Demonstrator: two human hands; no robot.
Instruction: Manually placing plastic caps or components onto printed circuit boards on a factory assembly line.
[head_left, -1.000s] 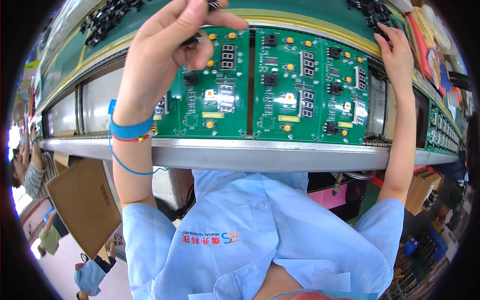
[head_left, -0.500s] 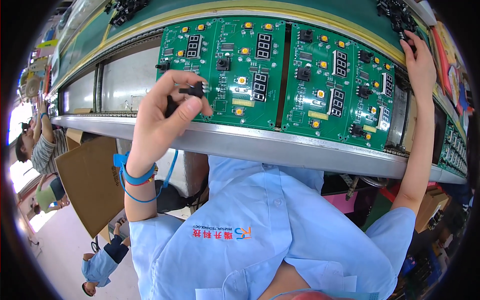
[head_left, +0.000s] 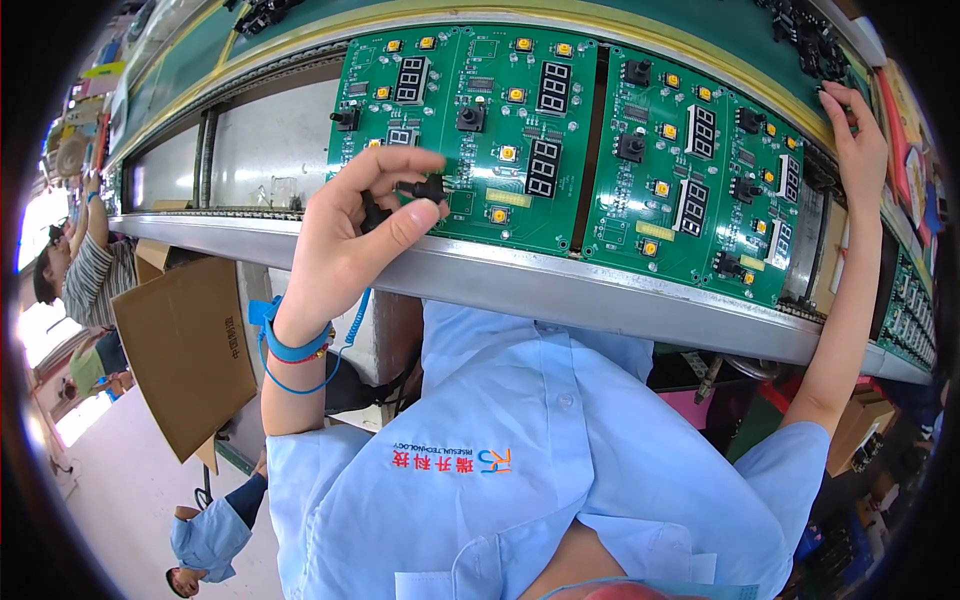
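My left hand (head_left: 352, 232) pinches a small black shafted component (head_left: 424, 188) with metal pins between thumb and forefinger. A second black component (head_left: 374, 213) is tucked under its curled fingers. The hand hovers over the lower left part of a green circuit board (head_left: 545, 225) that bears digit displays, yellow-topped buttons and similar black shafted parts. At the far right, my right hand (head_left: 858, 135) has its fingers drawn together beside a pile of black components (head_left: 808, 45). Something dark shows at its fingertips, too small to make out.
A second green circuit board (head_left: 615, 205) lies to the right, across a dark gap. A metal rail (head_left: 500, 268) runs along the near edge. Behind the boards lies a green belt (head_left: 400, 15) with another black pile (head_left: 262, 14). Other people and a cardboard box (head_left: 190, 340) are at left.
My left hand has moved right with the black component, its pins now pointing over the board. My right hand has drawn slightly back from the pile, fingers more curled. The view has shifted slightly.
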